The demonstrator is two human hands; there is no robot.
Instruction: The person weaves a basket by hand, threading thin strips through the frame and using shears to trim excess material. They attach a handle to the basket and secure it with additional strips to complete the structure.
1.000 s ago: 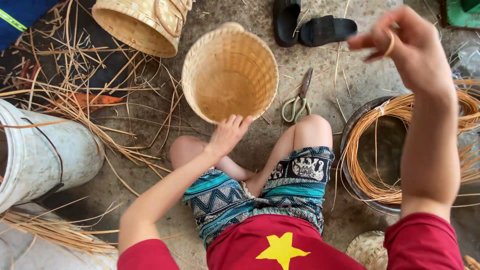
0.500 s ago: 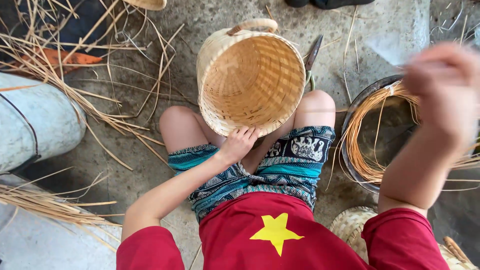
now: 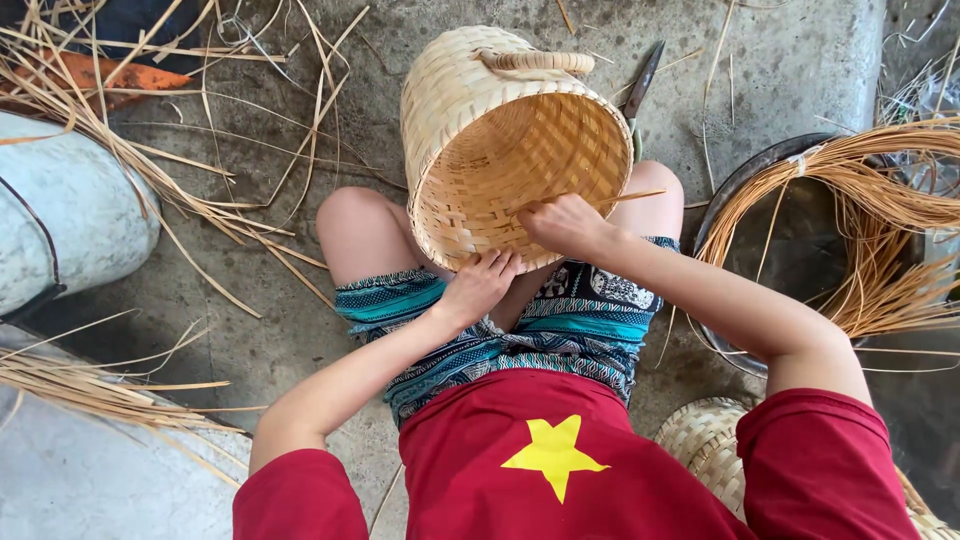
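Note:
A pale woven basket [image 3: 480, 110] with a handle on its far side lies tipped on my knees, its mouth facing me. My left hand [image 3: 480, 285] grips the near rim from below. My right hand [image 3: 565, 222] rests at the rim just inside the mouth, fingers pinched on a thin cane strip [image 3: 630, 198] that sticks out to the right. I sit on a concrete floor in patterned shorts and a red shirt.
A dark round basin [image 3: 745, 195] holding coiled cane strands [image 3: 880, 190] stands at my right. Loose straw [image 3: 180, 190] lies scattered at left beside a grey drum [image 3: 70, 215]. Scissors [image 3: 640, 85] lie behind the basket. Another woven piece [image 3: 705, 445] sits by my right hip.
My right hand came down from high at the right to the basket's rim. The basket has tipped further toward me and sits closer on my knees.

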